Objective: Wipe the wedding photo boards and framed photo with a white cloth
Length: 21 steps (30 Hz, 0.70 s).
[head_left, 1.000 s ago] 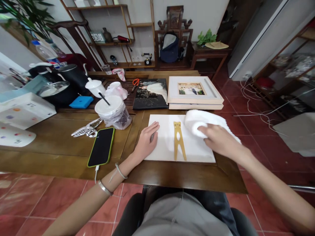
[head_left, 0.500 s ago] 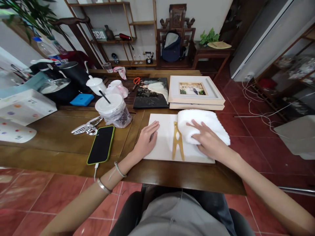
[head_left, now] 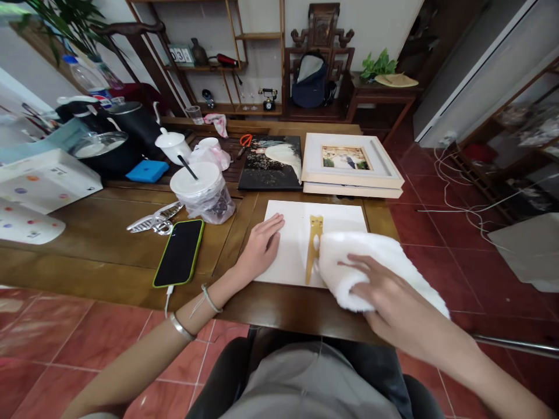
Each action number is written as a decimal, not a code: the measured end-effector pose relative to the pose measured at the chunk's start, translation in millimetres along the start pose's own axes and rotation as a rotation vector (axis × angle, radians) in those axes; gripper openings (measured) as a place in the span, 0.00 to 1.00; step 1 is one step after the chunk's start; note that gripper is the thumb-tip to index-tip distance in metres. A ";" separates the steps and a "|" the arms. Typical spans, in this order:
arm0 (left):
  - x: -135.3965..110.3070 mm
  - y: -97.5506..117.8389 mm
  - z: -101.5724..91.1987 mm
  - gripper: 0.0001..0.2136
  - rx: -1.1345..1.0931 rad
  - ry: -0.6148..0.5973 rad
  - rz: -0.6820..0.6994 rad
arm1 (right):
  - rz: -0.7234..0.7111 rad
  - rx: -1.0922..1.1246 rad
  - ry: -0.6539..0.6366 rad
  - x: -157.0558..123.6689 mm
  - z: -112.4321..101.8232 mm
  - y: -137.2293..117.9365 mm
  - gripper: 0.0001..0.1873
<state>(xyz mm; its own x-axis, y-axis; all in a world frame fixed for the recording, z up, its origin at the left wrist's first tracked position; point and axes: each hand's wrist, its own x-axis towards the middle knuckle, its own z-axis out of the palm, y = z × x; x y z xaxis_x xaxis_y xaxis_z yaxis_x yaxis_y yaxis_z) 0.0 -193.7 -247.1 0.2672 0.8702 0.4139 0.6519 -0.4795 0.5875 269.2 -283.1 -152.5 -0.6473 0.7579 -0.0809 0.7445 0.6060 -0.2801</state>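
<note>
A white board [head_left: 290, 244] lies flat near the table's front edge. My left hand [head_left: 262, 247] rests open on its left side, fingers stretched out. Under my right hand [head_left: 379, 291] is a fluffy white towel [head_left: 345, 250], bunched at its near left corner where the fingers press into it. The towel covers the board's lower right part and hangs out past the table's right edge. Between the hands a flat gold-coloured piece with two long legs [head_left: 313, 241] lies on the board; the towel hides part of its right leg.
Behind the board are a black-backed photo print [head_left: 273, 169] and stacked white picture frames [head_left: 349, 166]. To the left lie a phone [head_left: 179, 253] on a cable, a silver hair claw [head_left: 155, 220] and a lidded cup [head_left: 203, 192] in plastic. Orange-handled scissors [head_left: 246, 141] lie farther back.
My right hand has pulled the towel toward me and to the right, uncovering the board's upper right part. My left hand has stayed in place on the board.
</note>
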 end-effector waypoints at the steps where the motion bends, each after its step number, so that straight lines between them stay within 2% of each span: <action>1: 0.0 -0.1 -0.1 0.17 -0.001 0.000 0.001 | 0.013 0.010 0.019 8.4 -1.8 7.7 0.20; 4: 0.1 -0.5 -0.3 0.16 -0.007 0.004 0.003 | -0.007 0.045 0.105 40.2 0.0 40.3 0.18; 7: 0.3 -0.8 -0.5 0.16 -0.009 0.001 0.001 | -0.071 0.061 0.203 66.2 11.0 72.1 0.15; 10: 0.4 -0.7 -0.6 0.16 -0.012 -0.005 -0.002 | -0.067 0.014 0.251 76.3 20.3 85.4 0.15; 14: 0.6 -0.7 -0.8 0.16 -0.019 -0.004 -0.001 | -0.016 -0.060 0.196 63.4 16.3 66.8 0.16; 18: 0.3 -0.9 -0.1 0.16 -0.018 -0.002 -0.001 | -0.036 -0.037 0.047 22.4 3.9 28.5 0.18; 21: 0.0 -1.1 0.7 0.16 -0.014 0.002 0.002 | -0.088 0.035 -0.062 -10.4 -1.4 9.0 0.21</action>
<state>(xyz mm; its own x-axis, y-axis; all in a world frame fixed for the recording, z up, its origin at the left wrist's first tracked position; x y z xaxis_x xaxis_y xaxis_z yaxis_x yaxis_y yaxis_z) -0.2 -193.1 -248.3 0.2671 0.8693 0.4160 0.6413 -0.4825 0.5965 282.9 -285.2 -152.9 -0.7197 0.6849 -0.1136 0.6789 0.6600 -0.3218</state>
